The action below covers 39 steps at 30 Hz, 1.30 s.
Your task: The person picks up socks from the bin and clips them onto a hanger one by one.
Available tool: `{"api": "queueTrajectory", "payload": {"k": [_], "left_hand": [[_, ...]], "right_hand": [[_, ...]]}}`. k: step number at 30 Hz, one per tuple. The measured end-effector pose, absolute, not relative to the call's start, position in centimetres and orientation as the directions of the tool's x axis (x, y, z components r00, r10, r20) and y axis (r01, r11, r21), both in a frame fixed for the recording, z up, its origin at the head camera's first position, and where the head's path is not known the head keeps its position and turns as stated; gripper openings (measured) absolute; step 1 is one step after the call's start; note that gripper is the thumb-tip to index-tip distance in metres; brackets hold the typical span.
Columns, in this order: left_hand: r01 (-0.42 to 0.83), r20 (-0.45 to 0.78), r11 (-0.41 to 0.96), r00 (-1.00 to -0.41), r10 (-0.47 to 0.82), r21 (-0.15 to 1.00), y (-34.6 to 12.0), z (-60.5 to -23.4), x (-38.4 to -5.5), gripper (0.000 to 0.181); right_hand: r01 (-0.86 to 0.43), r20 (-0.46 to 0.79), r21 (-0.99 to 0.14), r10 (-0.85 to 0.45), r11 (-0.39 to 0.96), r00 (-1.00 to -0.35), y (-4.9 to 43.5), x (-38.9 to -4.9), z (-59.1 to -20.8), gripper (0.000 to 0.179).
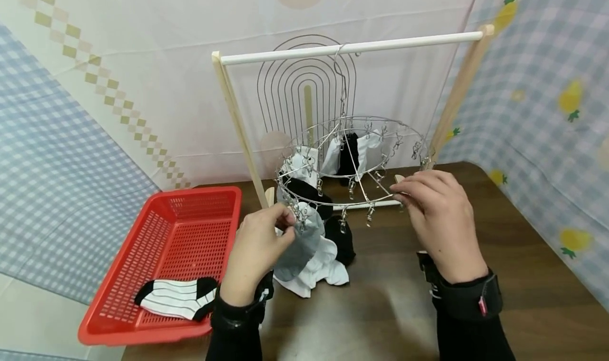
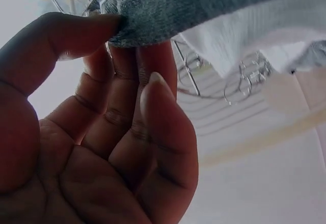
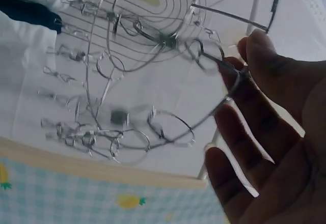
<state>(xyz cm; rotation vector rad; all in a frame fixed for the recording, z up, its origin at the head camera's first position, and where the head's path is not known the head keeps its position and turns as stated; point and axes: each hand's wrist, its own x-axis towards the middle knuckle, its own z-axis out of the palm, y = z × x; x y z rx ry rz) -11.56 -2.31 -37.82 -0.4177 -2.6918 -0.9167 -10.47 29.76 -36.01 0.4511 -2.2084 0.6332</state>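
A round metal clip hanger point(image 1: 363, 202) hangs by its hook from a white rod, with socks clipped around its rim. At its near right, my right hand point(image 1: 440, 221) pinches the rim wire point(image 3: 211, 113) between thumb and fingers. My left hand point(image 1: 259, 247) is at the near left of the rim, where its thumb and fingers pinch the edge of a grey sock point(image 2: 168, 10) beside a clip. In the head view this grey sock point(image 1: 300, 247) hangs down over white socks point(image 1: 323, 268). Black socks point(image 1: 340, 239) and white ones hang farther round the ring; several clips point(image 1: 343, 223) hold nothing.
A red plastic basket point(image 1: 230, 207) stands on the left, holding a white sock with black stripes, toe and heel point(image 1: 178, 297). The wooden rack point(image 1: 240, 128) with its white rod point(image 1: 404, 43) stands on the brown table point(image 1: 528, 276). Patterned cloth hangs behind and at both sides.
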Motion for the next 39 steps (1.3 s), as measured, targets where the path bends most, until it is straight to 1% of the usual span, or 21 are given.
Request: {"api": "queueTrajectory", "payload": {"k": [4, 7, 11, 14, 16, 18, 20, 22, 25, 28, 29, 33, 35, 37, 39], "left_hand": [[0.311, 0.322, 0.757, -0.936, 0.140, 0.574, -3.0, -37.4, -11.7, 0.017], [0.291, 0.317, 0.756, -0.941, 0.116, 0.586, -3.4, -37.3, -11.6, 0.016], [0.328, 0.389, 0.760, -0.915, 0.107, 0.562, -3.3, -37.2, -11.4, 0.011], [0.409, 0.503, 0.754, -0.856, 0.121, 0.514, -2.9, -36.9, -11.3, 0.010], [0.467, 0.582, 0.751, -0.802, 0.137, 0.467, -2.5, -36.7, -11.3, 0.013], [0.516, 0.647, 0.749, -0.747, 0.154, 0.417, -2.0, -36.5, -11.5, 0.017], [0.546, 0.691, 0.749, -0.704, 0.166, 0.376, -1.6, -36.4, -11.7, 0.022], [0.556, 0.715, 0.755, -0.678, 0.170, 0.348, -1.2, -36.4, -11.9, 0.026], [0.553, 0.718, 0.762, -0.674, 0.173, 0.336, -0.9, -36.8, -12.3, 0.031], [0.565, 0.713, 0.753, -0.675, 0.189, 0.336, -0.9, -37.7, -13.0, 0.034], [0.571, 0.712, 0.748, -0.676, 0.194, 0.338, -0.9, -37.9, -13.3, 0.033], [0.597, 0.710, 0.728, -0.669, 0.219, 0.337, -0.7, -38.4, -14.2, 0.028], [0.601, 0.707, 0.729, -0.668, 0.232, 0.329, -0.6, -38.5, -14.5, 0.027], [0.604, 0.705, 0.731, -0.666, 0.243, 0.319, -0.6, -38.5, -14.7, 0.027], [0.606, 0.697, 0.731, -0.670, 0.255, 0.314, -0.6, -38.5, -14.8, 0.029]], "right_hand": [[-0.505, 0.777, -0.285, -0.112, 0.815, -0.620, 29.3, -10.6, -36.0, 0.015], [-0.507, 0.785, -0.259, -0.127, 0.822, -0.607, 28.8, -10.6, -36.3, 0.015], [-0.519, 0.804, -0.215, -0.152, 0.827, -0.575, 27.9, -10.8, -36.8, 0.016], [-0.522, 0.815, -0.183, -0.168, 0.833, -0.554, 27.2, -11.0, -37.2, 0.012], [-0.521, 0.821, -0.169, -0.172, 0.837, -0.544, 26.8, -11.1, -37.3, 0.009], [-0.525, 0.834, -0.151, -0.177, 0.837, -0.522, 26.6, -11.2, -37.4, 0.010], [-0.534, 0.851, -0.135, -0.179, 0.835, -0.494, 26.2, -11.3, -37.5, 0.011], [-0.545, 0.868, -0.117, -0.182, 0.830, -0.463, 25.9, -11.4, -37.7, 0.013], [-0.559, 0.883, -0.100, -0.185, 0.823, -0.431, 25.4, -11.4, -38.0, 0.013], [-0.569, 0.889, -0.104, -0.180, 0.816, -0.422, 25.3, -11.4, -38.4, 0.010], [-0.570, 0.890, -0.105, -0.179, 0.815, -0.419, 25.3, -11.4, -38.4, 0.014], [-0.574, 0.892, -0.105, -0.179, 0.812, -0.416, 25.4, -11.5, -38.4, 0.015], [-0.577, 0.888, -0.104, -0.186, 0.810, -0.420, 25.4, -11.6, -38.3, 0.011], [-0.583, 0.883, -0.109, -0.191, 0.805, -0.428, 25.4, -11.6, -38.2, 0.018], [-0.592, 0.878, -0.116, -0.196, 0.798, -0.436, 25.4, -11.5, -38.1, 0.020]]}}
